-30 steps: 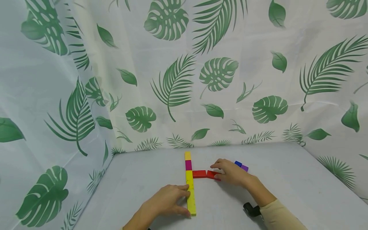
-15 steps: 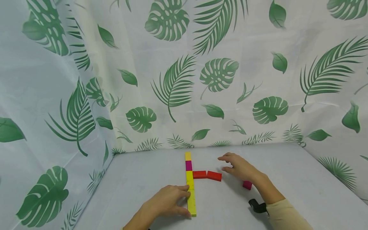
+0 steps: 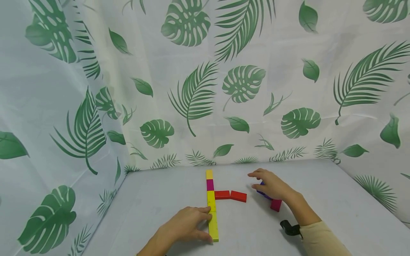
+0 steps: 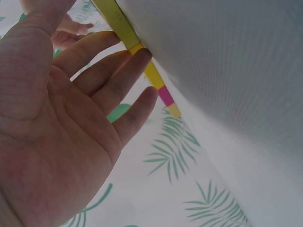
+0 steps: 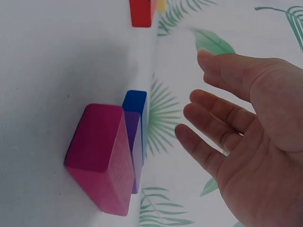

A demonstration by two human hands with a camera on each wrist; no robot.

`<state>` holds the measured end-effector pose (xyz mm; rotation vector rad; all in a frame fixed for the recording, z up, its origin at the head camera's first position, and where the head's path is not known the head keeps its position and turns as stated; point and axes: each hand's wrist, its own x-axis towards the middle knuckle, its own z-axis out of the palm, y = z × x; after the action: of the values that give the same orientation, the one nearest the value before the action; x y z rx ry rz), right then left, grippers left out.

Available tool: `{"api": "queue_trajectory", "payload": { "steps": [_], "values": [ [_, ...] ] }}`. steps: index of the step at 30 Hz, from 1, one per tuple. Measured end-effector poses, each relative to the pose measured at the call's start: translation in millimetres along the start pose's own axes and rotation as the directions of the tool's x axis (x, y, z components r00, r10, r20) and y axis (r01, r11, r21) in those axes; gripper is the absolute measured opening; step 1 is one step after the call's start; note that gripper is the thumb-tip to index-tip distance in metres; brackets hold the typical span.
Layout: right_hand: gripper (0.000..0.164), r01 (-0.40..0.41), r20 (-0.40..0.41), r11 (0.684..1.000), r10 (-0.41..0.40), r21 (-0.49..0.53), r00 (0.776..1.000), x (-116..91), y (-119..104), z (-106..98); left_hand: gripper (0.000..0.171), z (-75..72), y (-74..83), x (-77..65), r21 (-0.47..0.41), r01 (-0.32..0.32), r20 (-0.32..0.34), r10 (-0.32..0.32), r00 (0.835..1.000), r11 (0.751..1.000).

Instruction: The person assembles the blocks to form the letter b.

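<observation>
Wooden-looking blocks lie end to end in a strip: a pale yellow block (image 3: 209,174) at the far end, a magenta block (image 3: 209,185), then two brighter yellow blocks (image 3: 213,230). My left hand (image 3: 189,223) rests along the left side of the near yellow blocks, fingertips touching their edge. Two red blocks (image 3: 238,196) run rightward from the strip, the outer one slightly angled. With loosely spread fingers holding nothing, my right hand (image 3: 270,185) hovers over a blue block (image 5: 135,101), a purple block (image 5: 136,151) and a dark pink block (image 5: 99,142), partly hiding them.
The light grey tabletop (image 3: 153,192) meets a white leaf-print cloth (image 3: 198,106) that hangs behind and at both sides. A black strap-like piece (image 3: 290,228) sits at my right wrist by the beige sleeve (image 3: 321,238).
My right hand has let go of the outer red block and moved right, over the blue, purple and dark pink blocks. The left hand has stayed in place.
</observation>
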<state>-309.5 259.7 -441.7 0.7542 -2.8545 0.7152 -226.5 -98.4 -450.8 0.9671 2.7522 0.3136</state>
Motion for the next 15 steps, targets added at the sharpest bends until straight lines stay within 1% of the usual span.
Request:
{"api": "queue_trajectory", "payload": {
  "steps": [8, 15],
  "values": [
    [0.045, -0.018, 0.007, 1.000, 0.018, 0.015, 1.000, -0.2, 7.4, 0.0, 0.065, 0.4, -0.7, -0.4, 0.004, -0.008, -0.004, 0.008, 1.000, 1.000],
    [0.043, -0.038, 0.008, 0.999, 0.038, 0.009, 0.999, -2.6, 13.2, 2.1, 0.065, 0.3, -0.5, 0.0, 0.005, -0.004, -0.003, 0.004, 1.000, 1.000]
  ]
}}
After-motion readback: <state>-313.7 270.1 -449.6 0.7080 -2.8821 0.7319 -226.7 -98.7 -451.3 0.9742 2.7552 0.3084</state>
